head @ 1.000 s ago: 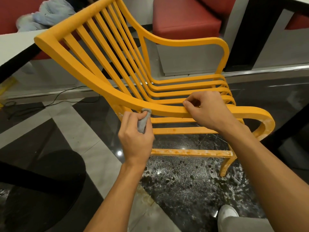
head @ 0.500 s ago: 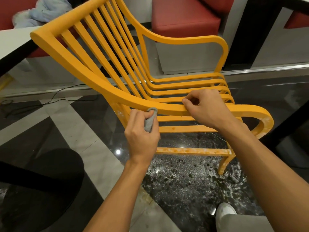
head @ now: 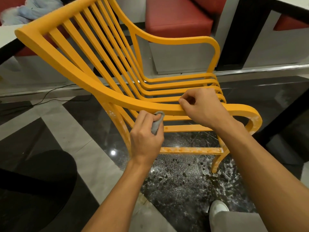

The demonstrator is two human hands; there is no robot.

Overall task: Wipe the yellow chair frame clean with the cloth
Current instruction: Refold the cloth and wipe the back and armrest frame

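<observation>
Left hand (head: 146, 141) pinches cloth (head: 156, 125) against chair frame (head: 80, 76); right hand (head: 202, 109) apparently grips it.

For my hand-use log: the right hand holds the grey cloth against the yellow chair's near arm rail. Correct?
No. The head view shows the left hand holding the grey cloth against the yellow chair's near arm rail; the right hand grips that rail with no cloth.

Yellow chair frame (head: 93, 84) with matt, finely grainy coating and whitish patches on the lower rail, soft grey cloth (head: 156, 125), glossy speckled dark stone floor (head: 184, 181), red upholstered bench seat (head: 177, 20)
</observation>
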